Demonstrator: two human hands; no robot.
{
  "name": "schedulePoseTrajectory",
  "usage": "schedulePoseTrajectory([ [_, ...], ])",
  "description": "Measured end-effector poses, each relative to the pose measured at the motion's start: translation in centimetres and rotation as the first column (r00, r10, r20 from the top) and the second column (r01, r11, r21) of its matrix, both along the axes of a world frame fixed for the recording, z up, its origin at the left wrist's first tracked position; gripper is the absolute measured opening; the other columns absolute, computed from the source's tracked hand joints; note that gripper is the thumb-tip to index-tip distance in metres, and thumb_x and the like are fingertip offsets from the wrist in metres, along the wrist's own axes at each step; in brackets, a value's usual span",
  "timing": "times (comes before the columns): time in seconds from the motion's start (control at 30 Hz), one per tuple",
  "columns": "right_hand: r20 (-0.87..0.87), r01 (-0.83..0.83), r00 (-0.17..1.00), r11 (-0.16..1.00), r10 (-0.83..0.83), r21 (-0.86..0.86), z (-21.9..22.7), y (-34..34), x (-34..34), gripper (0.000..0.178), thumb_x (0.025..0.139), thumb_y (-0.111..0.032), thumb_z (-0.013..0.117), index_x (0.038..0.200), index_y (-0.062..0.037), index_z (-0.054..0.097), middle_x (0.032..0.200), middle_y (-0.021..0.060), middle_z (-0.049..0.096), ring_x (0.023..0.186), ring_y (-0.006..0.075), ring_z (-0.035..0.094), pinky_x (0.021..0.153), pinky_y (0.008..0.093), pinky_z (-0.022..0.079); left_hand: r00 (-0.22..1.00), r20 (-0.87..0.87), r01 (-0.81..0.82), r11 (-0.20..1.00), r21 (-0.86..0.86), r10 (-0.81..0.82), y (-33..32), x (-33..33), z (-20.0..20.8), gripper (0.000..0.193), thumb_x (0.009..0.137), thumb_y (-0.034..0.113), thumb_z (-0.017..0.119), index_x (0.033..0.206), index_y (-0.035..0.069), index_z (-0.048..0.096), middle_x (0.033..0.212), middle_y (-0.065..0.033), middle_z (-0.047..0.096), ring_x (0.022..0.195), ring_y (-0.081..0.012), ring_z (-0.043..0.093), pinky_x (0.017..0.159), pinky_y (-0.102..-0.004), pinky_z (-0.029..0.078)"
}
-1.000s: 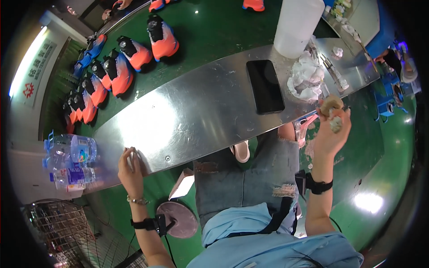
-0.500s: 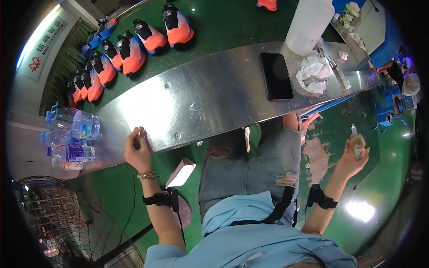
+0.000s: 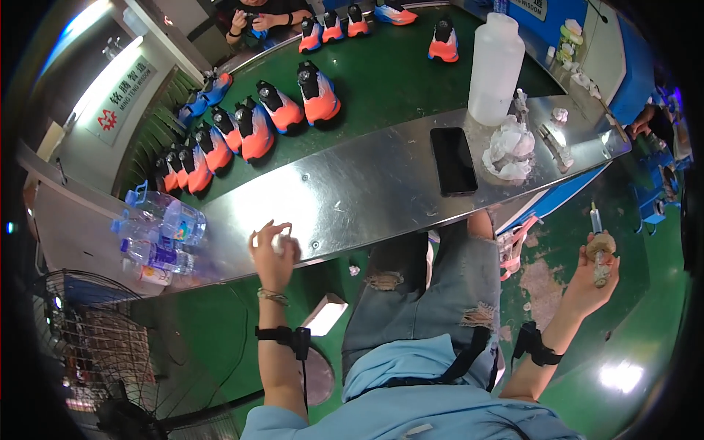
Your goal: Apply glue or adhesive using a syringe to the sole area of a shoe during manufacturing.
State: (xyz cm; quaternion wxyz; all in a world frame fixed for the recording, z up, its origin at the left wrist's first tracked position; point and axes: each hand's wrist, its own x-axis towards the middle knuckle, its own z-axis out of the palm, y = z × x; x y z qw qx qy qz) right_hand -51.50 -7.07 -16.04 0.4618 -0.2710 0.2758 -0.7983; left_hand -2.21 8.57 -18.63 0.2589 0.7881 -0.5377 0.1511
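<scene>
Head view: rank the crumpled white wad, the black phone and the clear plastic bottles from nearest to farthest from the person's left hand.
From the left hand:
1. Clear plastic bottles: to its left, at the bench's left end.
2. Black phone: to its right, lying on the metal bench.
3. Crumpled white wad: farther right, just beyond the phone.

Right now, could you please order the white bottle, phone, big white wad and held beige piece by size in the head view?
White bottle
Phone and big white wad, similarly sized
Beige piece in right hand
</scene>
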Motion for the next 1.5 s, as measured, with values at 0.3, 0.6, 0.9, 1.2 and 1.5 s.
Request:
schedulePoseTrajectory([
  [0.3,0.044,0.07,0.996,0.997,-0.072,0.033,-1.6,1.0,-3.3,0.022,0.091,-0.023,0.039,0.081,-0.0051,0.046,0.127,0.0228,0.042,0.116,0.0378,0.045,0.091,0.042,0.037,0.961,0.131,0.22,0.96,0.172,-0.244,-5.1,-3.7,1.2,0.03,0.074,-0.001,0.044,0.102,0.007,0.051,0.114,-0.0018,0.056,0.125,-0.0229,0.037,0.108,-0.0474,0.007],
  [0.6,0.079,0.075,0.993,0.985,-0.087,0.153,-1.8,-0.7,-2.1,0.02,0.091,-0.023,0.04,0.087,-0.0037,0.047,0.129,0.023,0.041,0.117,0.0373,0.044,0.092,0.0404,0.038,0.948,0.103,0.26,0.919,0.297,-0.302,-5.8,-4.6,1.6,0.028,0.07,-0.004,0.041,0.095,0.007,0.05,0.116,-0.0041,0.056,0.127,-0.0217,0.035,0.107,-0.0509,0.002],
  [0.9,0.052,0.039,0.997,0.957,-0.056,0.286,-2.6,-3.5,1.8,0.023,0.09,-0.024,0.04,0.086,-0.0034,0.05,0.126,0.0215,0.045,0.114,0.0348,0.046,0.091,0.0397,0.038,0.951,-0.002,0.299,0.912,0.28,-0.311,-6.1,-4.1,1.6,0.033,0.067,-0.006,0.039,0.094,0.008,0.05,0.114,-0.0033,0.057,0.124,-0.0222,0.038,0.108,-0.0497,0.002],
  [1.2,0.058,-0.088,0.995,0.984,0.08,0.154,-3.5,-5.5,3.3,0.024,0.09,-0.024,0.04,0.079,-0.0048,0.05,0.126,0.0211,0.044,0.114,0.0331,0.046,0.09,0.0394,0.037,0.965,-0.019,0.259,0.945,0.197,-0.26,-6.3,-4.0,1.2,0.033,0.064,-0.008,0.039,0.09,0.01,0.047,0.117,-0.0024,0.057,0.125,-0.024,0.037,0.108,-0.0481,0.004],
  [1.5,0.054,-0.147,0.989,0.982,0.141,0.121,-3.5,-6.0,4.0,0.025,0.09,-0.023,0.04,0.077,-0.003,0.047,0.127,0.0223,0.043,0.114,0.0353,0.045,0.09,0.0405,0.037,0.979,0.036,0.193,0.967,0.165,-0.201,-5.7,-3.7,0.6,0.033,0.063,-0.008,0.041,0.089,0.011,0.049,0.105,0.0021,0.062,0.118,-0.0219,0.045,0.108,-0.0469,0.005],
])
